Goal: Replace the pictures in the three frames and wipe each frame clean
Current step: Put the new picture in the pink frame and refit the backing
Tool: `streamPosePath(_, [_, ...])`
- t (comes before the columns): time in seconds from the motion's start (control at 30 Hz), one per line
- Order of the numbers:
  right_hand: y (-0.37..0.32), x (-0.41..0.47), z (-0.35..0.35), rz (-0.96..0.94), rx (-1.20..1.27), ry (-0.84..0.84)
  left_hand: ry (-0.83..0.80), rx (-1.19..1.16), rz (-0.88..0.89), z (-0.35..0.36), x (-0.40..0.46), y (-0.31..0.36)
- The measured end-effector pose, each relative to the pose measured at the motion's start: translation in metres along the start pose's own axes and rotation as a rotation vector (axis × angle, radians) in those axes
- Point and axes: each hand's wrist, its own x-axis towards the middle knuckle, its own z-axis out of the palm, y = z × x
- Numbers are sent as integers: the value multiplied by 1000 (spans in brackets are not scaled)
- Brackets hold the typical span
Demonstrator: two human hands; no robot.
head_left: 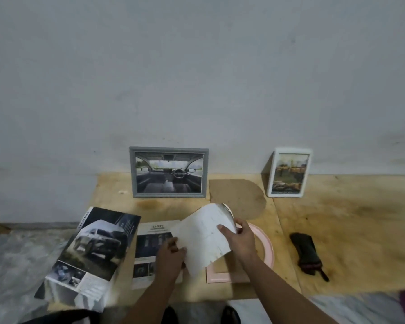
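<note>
Item: old picture sheet (202, 237), curled, gripped by left hand (171, 254) at its lower edge and right hand (240, 237) at its side, above the pink frame (264, 242) under the right hand. Risk: the sheet may tear if the hands pull unevenly.

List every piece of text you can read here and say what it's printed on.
"SAFETY": heading at the top of the brochure page under the left hand.
"DOUBLE CAB": seemingly, running along the edge of the truck brochure; the last letters are unclear.
Smaller print on both brochures: too blurred to read.
White sheet, both standing frames: no legible text.
</note>
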Motion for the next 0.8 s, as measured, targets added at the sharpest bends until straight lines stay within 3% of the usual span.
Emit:
streamPosePath(0.17, [36,7,-72,-72,-134,88,14,217,77,46,-4,1])
streamPosePath(0.33, [67,14,-114,-7,-322,119,-47,402,100,83,-17,-5])
streamPosePath(0.53, [91,37,-136,4,-493,87,-7,913,150,111,-9,-34])
streamPosePath(0.8, [93,59,-145,-18,-738,-35,-51,977,230,114,-12,-36])
